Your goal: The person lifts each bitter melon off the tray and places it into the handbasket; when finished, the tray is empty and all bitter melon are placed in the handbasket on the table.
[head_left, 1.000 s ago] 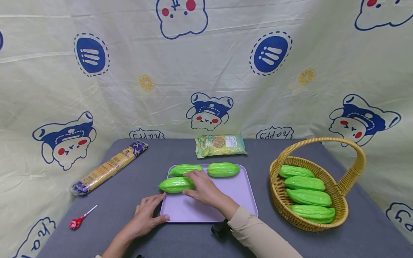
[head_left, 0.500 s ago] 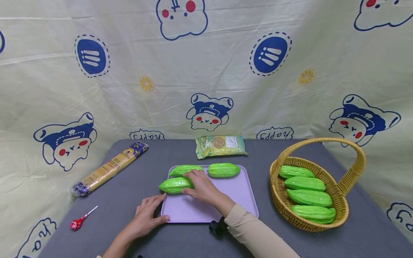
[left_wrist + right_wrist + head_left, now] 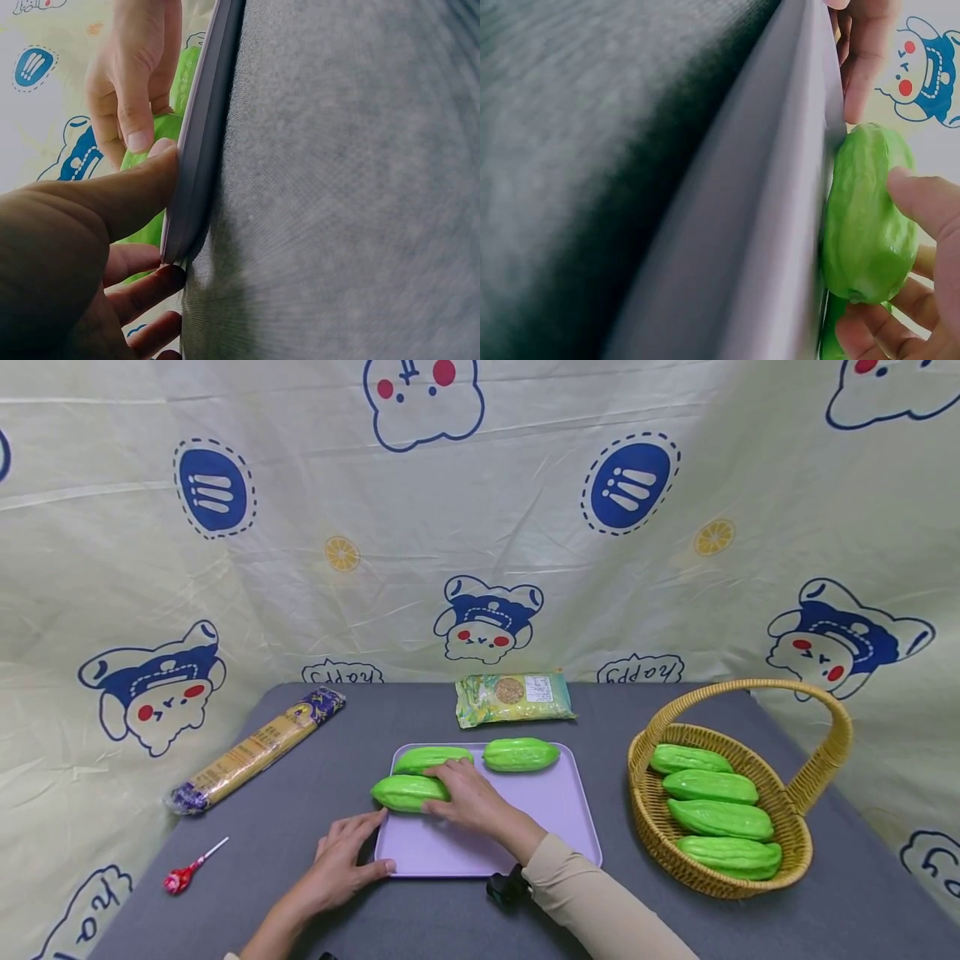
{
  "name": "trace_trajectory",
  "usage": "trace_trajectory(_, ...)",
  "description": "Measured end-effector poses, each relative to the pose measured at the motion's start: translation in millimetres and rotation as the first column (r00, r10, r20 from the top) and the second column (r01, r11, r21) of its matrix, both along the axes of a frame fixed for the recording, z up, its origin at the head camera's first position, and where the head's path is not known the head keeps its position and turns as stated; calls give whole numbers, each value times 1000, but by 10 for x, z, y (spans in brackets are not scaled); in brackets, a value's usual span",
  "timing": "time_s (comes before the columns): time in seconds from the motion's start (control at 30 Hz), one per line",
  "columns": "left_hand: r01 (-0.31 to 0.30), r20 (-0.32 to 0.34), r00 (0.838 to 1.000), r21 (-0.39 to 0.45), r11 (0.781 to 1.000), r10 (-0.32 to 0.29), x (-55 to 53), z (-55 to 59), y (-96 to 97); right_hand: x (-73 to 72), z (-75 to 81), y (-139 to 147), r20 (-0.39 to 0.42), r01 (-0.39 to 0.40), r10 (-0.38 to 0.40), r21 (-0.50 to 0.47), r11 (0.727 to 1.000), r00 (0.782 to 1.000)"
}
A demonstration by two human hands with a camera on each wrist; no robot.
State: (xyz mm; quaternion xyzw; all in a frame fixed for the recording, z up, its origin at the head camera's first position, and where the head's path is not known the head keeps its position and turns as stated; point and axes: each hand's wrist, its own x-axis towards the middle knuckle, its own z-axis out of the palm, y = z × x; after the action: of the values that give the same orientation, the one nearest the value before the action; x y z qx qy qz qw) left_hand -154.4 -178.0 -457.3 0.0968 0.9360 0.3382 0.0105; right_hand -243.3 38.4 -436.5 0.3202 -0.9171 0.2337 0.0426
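A lilac tray (image 3: pixel 525 843) lies in the middle of the grey table, bearing three green ridged bitter melons. My right hand (image 3: pixel 476 802) grips the front-left bitter melon (image 3: pixel 408 794) by its right end, thumb on the near side and fingers over the far side. Just behind it lies the back-left bitter melon (image 3: pixel 427 759), near my fingertips. Another bitter melon (image 3: pixel 521 755) sits at the tray's back right. My left hand (image 3: pixel 341 864) holds the tray's near-left corner; in the left wrist view its thumb (image 3: pixel 142 184) presses the rim while the fingers reach around the corner.
To the right stands a wicker basket (image 3: pixel 645 835) with a tall handle and several bitter melons inside. Behind the tray lies a green snack packet (image 3: pixel 513 699). A long noodle packet (image 3: pixel 255 752) and a red lollipop (image 3: pixel 180 878) lie on the left. A patterned curtain closes the back.
The front-left and back-left bitter melons have shifted very slightly toward me under my right hand. My right forearm has moved a little left. My left hand stays on the tray corner.
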Motion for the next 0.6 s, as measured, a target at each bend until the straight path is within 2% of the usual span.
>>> trace_trajectory(0.27,0,-9,1000,3,1000,0,5,4,2,2,-37,20,47,-9,8,21,1000,999)
trace_trajectory(0.6,-5,-8,1000,5,1000,5,6,13,7,37,-4,92,61,-28,30,-31,999,998)
